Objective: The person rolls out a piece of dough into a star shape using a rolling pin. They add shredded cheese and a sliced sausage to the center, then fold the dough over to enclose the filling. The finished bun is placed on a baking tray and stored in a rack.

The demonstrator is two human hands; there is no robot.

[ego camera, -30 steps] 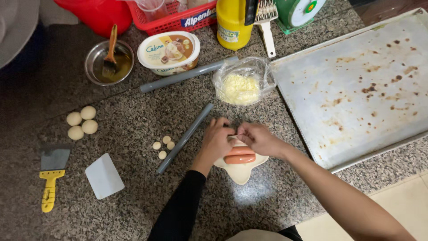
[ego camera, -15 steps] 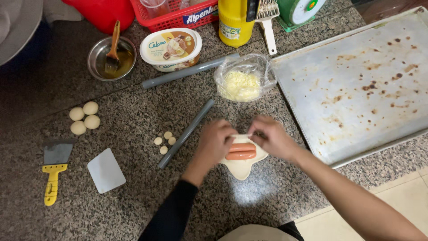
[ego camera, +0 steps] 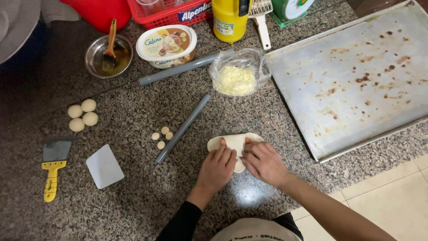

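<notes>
A: What do the hands hold?
B: The left hand (ego camera: 217,168) and right hand (ego camera: 263,161) lie side by side, fingers curled down and pressed on a pale piece of dough (ego camera: 232,143). Neither hand grips anything else; both rest on the dough's near part, leaving its far edge showing.

A: Where does the dough lie?
B: On the speckled granite desk (ego camera: 133,192), near its front edge, just left of the metal baking tray (ego camera: 356,76), whose near corner lies beside the right hand.

A: What surrounds it?
B: A grey rolling rod (ego camera: 183,128) lies slantwise just left of the dough, with four small dough balls (ego camera: 161,136) beside it. A clear bag of shredded cheese (ego camera: 236,78) sits beyond the dough. Toward the left edge lie three larger dough balls (ego camera: 83,114), a white scraper card (ego camera: 104,166) and a yellow-handled scraper (ego camera: 53,167).
</notes>
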